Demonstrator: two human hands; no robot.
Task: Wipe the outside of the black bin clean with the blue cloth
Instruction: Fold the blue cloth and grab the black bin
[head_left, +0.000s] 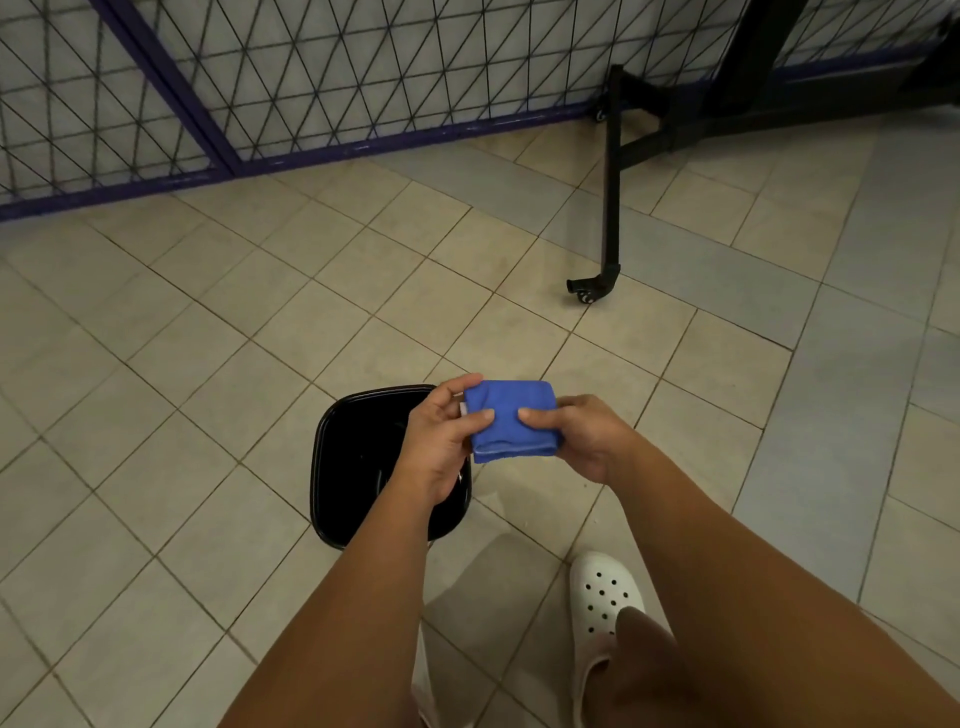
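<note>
The blue cloth (511, 418) is folded into a small square and held in the air between both hands. My left hand (441, 447) pinches its left edge, thumb on top. My right hand (576, 436) pinches its right side, thumb on top as well. The black bin (348, 457) stands on the tiled floor just below and to the left of the cloth; I look down into its open top, and my left hand and forearm cover its right part. The cloth does not touch the bin.
A white perforated clog (605, 592) stands on the floor to the right of the bin. A black wheeled metal frame (613, 197) stands at the back right. A wire-mesh fence with a purple frame (208, 135) runs along the back.
</note>
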